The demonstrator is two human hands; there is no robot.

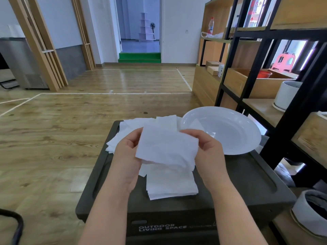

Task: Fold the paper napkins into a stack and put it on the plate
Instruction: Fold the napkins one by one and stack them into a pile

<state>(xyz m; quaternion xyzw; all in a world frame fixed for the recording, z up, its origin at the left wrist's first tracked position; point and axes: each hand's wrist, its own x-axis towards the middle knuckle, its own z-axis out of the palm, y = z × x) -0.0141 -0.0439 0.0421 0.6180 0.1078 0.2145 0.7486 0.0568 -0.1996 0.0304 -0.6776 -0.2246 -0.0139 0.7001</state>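
A white paper napkin (166,147) is held up over the dark box top. My left hand (127,152) pinches its left edge and my right hand (208,149) pinches its right edge. Below it, near the box's front, lies a neat stack of folded napkins (171,184). Loose unfolded napkins (134,128) are spread at the box's far left. A white plate (235,128) sits at the far right of the box, holding nothing that I can see.
The dark storage box (235,188) serves as the work surface, with wood floor to its left. A black-framed wooden shelf (276,96) stands close on the right, holding a white pot (286,94). A grey-lined basket (311,211) sits at the lower right.
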